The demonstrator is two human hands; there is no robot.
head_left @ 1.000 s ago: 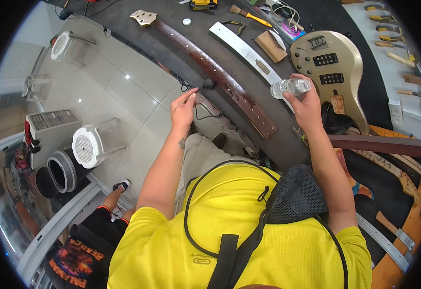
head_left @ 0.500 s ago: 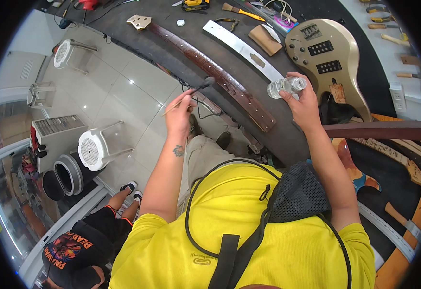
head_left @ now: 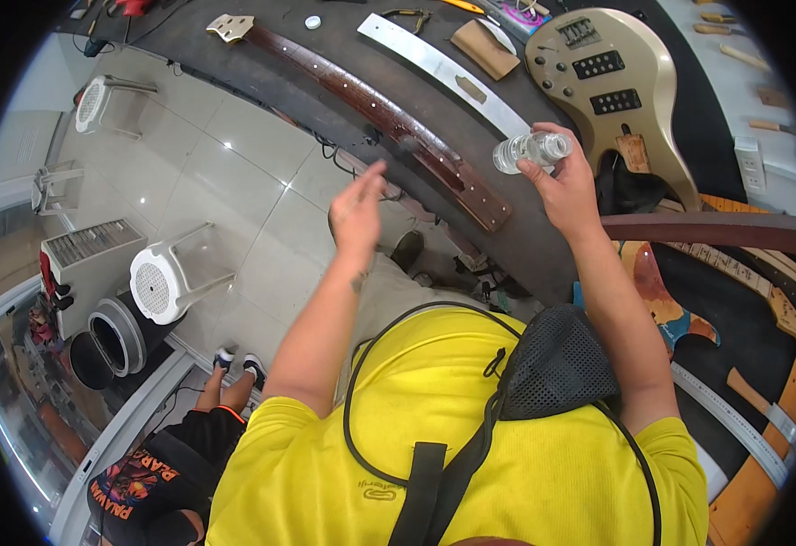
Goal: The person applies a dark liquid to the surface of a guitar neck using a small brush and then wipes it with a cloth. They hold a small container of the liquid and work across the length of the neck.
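Note:
My left hand [head_left: 359, 205] is closed on a thin-handled brush; its dark, blurred head [head_left: 407, 144] is at the near edge of a guitar neck [head_left: 352, 89]. The neck lies across the workbench, with a glossy red-brown fingerboard, pale dots and a pale headstock at the far left. Whether the bristles touch the wood I cannot tell. My right hand [head_left: 566, 182] grips a small clear plastic bottle [head_left: 518, 153], uncapped and tilted, beside the neck's near end. A white bottle cap [head_left: 312, 22] lies on the bench beyond the neck.
A long metal straightedge [head_left: 443, 68] and a brown sanding block [head_left: 484, 47] lie behind the neck. A gold guitar body [head_left: 612, 100] rests at the right. White stools [head_left: 166, 282] stand on the tiled floor. Another person [head_left: 166, 464] is at the lower left.
My left hand has moved right and slightly down, bringing the brush head to the neck's edge. My right hand still holds the bottle. The whole view has shifted slightly.

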